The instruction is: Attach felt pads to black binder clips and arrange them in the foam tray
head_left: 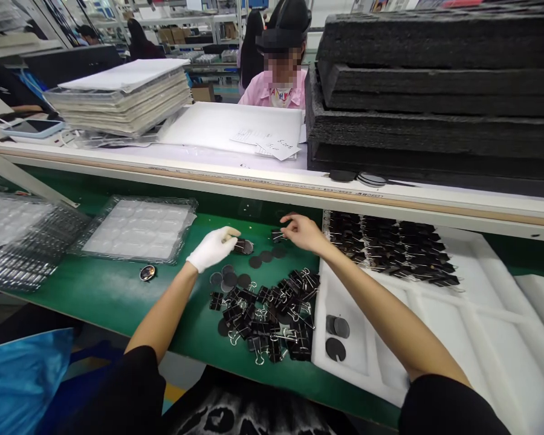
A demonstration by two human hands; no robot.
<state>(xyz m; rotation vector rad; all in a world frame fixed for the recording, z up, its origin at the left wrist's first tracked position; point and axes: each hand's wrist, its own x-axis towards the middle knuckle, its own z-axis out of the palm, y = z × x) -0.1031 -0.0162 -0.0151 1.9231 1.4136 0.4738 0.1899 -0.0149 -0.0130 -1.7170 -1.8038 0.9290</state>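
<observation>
Your green worktop [109, 296] spreads across the middle of the frame. The white foam tray [362, 377] fills its lower right, and the stack of black foam [435, 90] rises at upper right on the ledge. Clear plastic trays [22, 241] are piled at the left edge, with another clear tray [136, 226], white inside, left of centre.

Binder clips stand in packed rows [390, 248] at the far end of your foam tray, right of centre. A loose heap of black clips [272, 314] lies at lower centre, against the tray's left edge.

Your left hand [234, 237], in a white glove, is at the centre, grasping a clip with discs [243, 246] by its fingertips. Your bare right hand [284, 226], just right of centre, has its fingers curled at a single clip [277, 235]; you cannot tell from here whether they grip it or only touch it.

Dark discs [229, 280] overlap below your left hand, and three more discs [266, 256] lie in a line between your hands. A small round object [147, 273] sits left of them.
</observation>
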